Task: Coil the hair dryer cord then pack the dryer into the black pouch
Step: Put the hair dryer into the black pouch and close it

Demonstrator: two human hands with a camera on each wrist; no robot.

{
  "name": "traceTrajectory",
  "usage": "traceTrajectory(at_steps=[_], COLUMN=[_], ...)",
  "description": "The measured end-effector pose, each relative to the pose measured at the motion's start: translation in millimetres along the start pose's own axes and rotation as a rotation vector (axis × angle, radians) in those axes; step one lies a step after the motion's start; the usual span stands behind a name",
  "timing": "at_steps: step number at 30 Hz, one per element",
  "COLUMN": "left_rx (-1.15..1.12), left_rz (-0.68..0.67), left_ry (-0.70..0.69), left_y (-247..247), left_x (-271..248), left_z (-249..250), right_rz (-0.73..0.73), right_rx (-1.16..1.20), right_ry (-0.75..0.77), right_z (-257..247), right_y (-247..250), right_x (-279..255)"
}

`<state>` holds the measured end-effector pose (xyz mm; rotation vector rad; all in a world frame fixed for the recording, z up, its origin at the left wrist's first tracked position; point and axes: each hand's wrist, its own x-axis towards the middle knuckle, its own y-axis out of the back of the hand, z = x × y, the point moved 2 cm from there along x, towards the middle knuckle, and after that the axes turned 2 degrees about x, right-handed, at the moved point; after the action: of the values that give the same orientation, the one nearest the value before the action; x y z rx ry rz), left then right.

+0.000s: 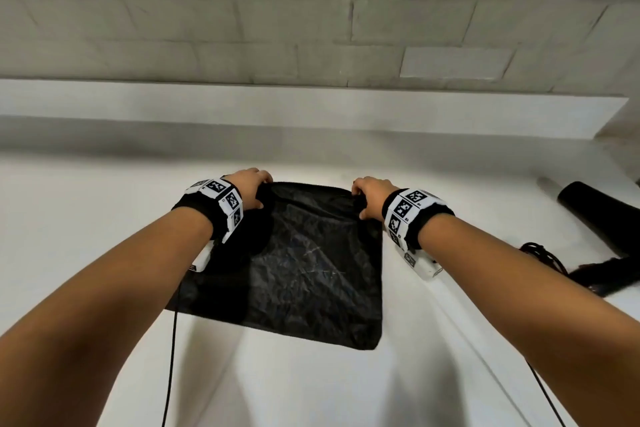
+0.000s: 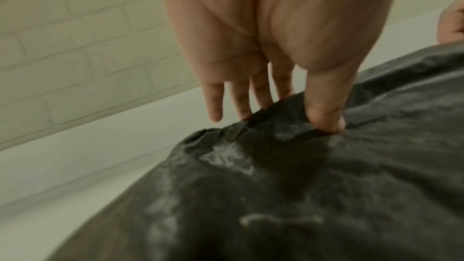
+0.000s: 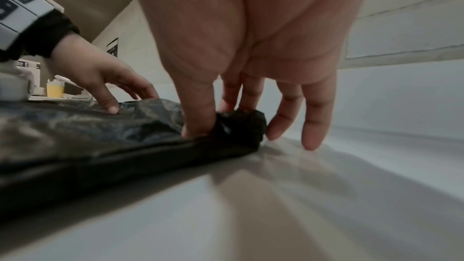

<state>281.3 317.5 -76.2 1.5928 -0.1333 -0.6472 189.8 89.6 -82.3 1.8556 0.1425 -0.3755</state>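
The black pouch lies flat on the white table in front of me. My left hand pinches its far left corner, thumb on top of the fabric and fingers behind the edge. My right hand pinches the far right corner between thumb and first fingers, and that corner is bunched up. The black hair dryer lies off to the right near the table's edge, with its dark cord bunched beside it. Neither hand touches the dryer.
A white brick wall with a low ledge runs along the back of the table. Thin black cables hang from both wrist bands. A yellow cup stands far off to the left in the right wrist view.
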Motion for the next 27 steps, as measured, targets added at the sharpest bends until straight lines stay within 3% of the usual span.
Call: traceTrajectory(at_steps=[4, 9, 13, 17, 20, 23, 25, 27], left_rx=[-0.092, -0.263, -0.328, -0.362, -0.552, -0.706, -0.647, -0.578], left_rz=[0.086, 0.223, 0.221, 0.095, 0.02, 0.153, 0.303, 0.445], left_ry=[-0.113, -0.314, -0.376, -0.304, -0.113, 0.039, 0.104, 0.146], left_y=[9, 9, 15, 21, 26, 34, 41, 49], left_x=[-1, -14, -26, -33, -38, -38, -40, -43], left_z=[4, 23, 48, 68, 77, 87, 93, 97], right_rz=[0.0, 0.14, 0.204, 0.29, 0.464, 0.644, 0.727, 0.717], right_rx=[-0.026, -0.064, 0.034, 0.237, 0.482, 0.642, 0.65, 0.558], right_ry=[0.025, -0.113, -0.227, -0.195, -0.097, -0.053, -0.028, 0.004], right_z=[2, 15, 23, 30, 33, 33, 33, 31], right_y=[7, 24, 42, 58, 70, 78, 82, 82], right_x=[-8, -26, -37, -54, -68, -82, -88, -93])
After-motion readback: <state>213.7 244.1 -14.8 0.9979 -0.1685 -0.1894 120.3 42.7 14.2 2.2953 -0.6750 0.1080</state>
